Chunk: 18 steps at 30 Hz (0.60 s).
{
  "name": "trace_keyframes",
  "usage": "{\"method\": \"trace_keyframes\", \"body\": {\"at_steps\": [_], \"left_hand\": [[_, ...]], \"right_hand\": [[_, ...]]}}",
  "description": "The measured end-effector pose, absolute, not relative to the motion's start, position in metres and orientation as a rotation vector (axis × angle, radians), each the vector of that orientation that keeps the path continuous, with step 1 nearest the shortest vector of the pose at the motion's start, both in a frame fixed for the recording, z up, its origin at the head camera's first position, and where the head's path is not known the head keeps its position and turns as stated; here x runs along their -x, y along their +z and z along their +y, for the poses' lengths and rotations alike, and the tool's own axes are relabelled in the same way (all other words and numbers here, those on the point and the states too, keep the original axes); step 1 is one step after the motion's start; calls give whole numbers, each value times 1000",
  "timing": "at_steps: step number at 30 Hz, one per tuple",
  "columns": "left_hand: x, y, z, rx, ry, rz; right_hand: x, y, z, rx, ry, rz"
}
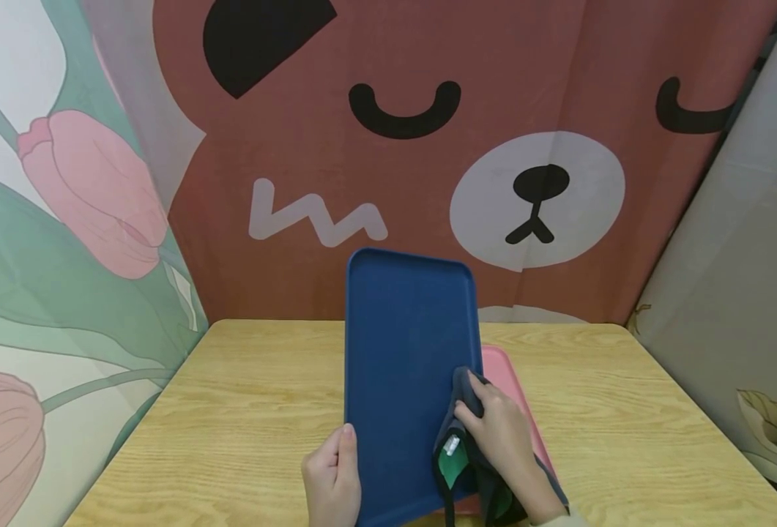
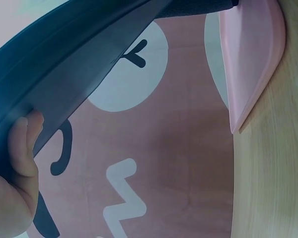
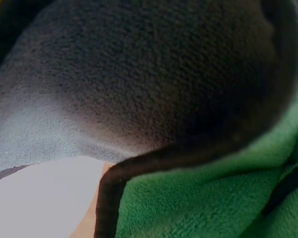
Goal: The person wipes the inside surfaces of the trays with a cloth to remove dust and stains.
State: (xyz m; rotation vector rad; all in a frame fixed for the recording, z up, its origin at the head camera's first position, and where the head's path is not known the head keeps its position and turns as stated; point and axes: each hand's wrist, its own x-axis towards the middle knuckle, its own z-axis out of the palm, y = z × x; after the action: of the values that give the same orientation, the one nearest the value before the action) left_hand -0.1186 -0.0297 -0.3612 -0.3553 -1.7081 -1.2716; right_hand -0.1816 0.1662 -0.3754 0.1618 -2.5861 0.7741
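A blue rectangular tray [image 1: 408,329] is held up, tilted, over the table. My left hand [image 1: 332,472] grips its left edge near the bottom, thumb on the front face; in the left wrist view, fingers [image 2: 27,139] curl against the tray's underside [image 2: 84,82]. With my right hand [image 1: 503,432] I hold a cleaning cloth [image 1: 463,388], grey on one side and green on the other with a dark border, against the tray's right edge. That cloth [image 3: 154,74] fills most of the right wrist view and hides the right hand there.
Behind the blue tray, a pink tray [image 1: 503,369] lies on the light wooden table [image 1: 256,410], partly covered in the head view. A curtain with a brown bear print [image 1: 414,168] hangs at the table's far edge, with flower-patterned cloth [image 1: 98,197] on the left.
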Motion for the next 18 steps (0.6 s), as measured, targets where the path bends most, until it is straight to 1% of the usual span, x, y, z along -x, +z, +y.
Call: {"method": "trace_keyframes", "body": {"at_steps": [18], "left_hand": [[118, -362, -30, 349, -1276, -1721]], "right_hand": [[177, -375, 160, -174, 789, -2576]]}}
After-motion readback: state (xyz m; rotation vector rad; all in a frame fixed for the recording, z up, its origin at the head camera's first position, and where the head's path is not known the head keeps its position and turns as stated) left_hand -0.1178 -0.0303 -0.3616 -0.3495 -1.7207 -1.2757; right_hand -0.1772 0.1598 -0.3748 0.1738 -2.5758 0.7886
